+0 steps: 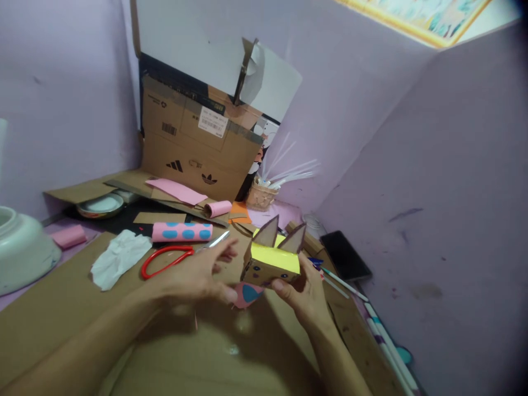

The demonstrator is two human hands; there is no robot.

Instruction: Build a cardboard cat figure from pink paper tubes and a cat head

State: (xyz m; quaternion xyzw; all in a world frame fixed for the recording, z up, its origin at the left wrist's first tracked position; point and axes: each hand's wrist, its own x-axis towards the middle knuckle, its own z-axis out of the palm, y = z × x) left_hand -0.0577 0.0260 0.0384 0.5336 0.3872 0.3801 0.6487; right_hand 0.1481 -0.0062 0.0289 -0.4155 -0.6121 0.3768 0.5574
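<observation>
My right hand grips a small cardboard box animal head with a yellow top, two pointed brown ears and a drawn face. My left hand pinches a pink piece with a blue spot against the underside of that box, thumb and fingers closed on it. Both hands hover just above the cardboard sheet covering the floor. Red-handled scissors lie right behind my left hand.
A pink roll with blue dots, a smaller pink roll and crumpled white paper lie to the left. A white bowl sits far left. A flattened carton leans on the wall. A dark phone and pens lie at right.
</observation>
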